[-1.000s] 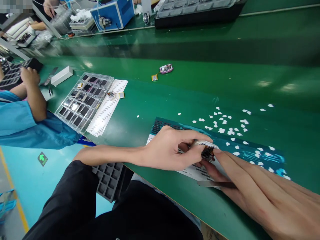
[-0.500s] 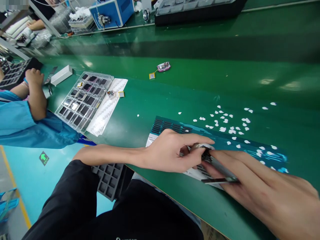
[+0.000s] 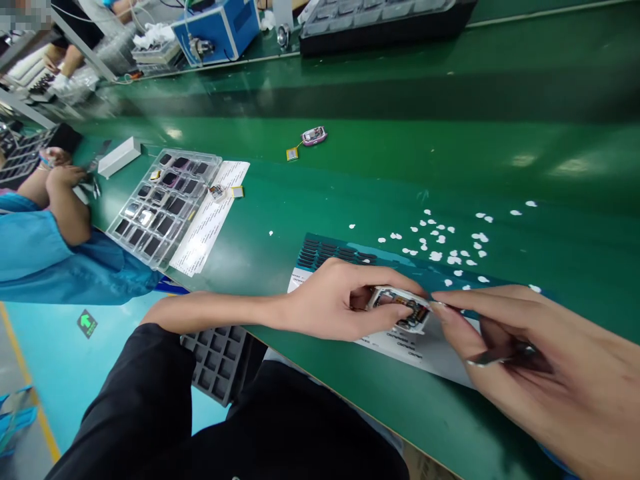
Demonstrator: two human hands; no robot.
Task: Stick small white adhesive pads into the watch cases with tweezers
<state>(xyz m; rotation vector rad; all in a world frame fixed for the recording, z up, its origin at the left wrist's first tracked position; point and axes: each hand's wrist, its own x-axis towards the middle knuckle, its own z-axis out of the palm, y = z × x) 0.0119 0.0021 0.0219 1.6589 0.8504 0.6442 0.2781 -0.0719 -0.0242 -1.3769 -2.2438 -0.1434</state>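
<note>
My left hand (image 3: pixel 345 300) is closed around a small white-edged device housing (image 3: pixel 413 328), its open side showing a circuit board; the thumb presses on the board. At the housing's right end, my right hand (image 3: pixel 520 340) has thumb and index finger pinched together close to its edge. Whether something tiny sits in that pinch I cannot make out. Tucked under the curled fingers of this hand is a slim metal tool, seemingly tweezers (image 3: pixel 487 358). Beneath both hands lies a sticker sheet (image 3: pixel 425 360) with dark oval pieces and a teal film.
White paper bits (image 3: pixel 440 240) are scattered beyond the sheet. A pink housing (image 3: pixel 314 136) with a wired battery (image 3: pixel 292 154) lies farther back. At left are a clear compartment tray (image 3: pixel 160 257) and a co-worker's blue sleeve (image 3: pixel 45 257). A blue box (image 3: pixel 220 33) stands behind.
The housing has tilted so its inside faces me. My right hand has drawn back to the right, its tool now folded into the fingers, while thumb and index finger pinch at the housing's edge.
</note>
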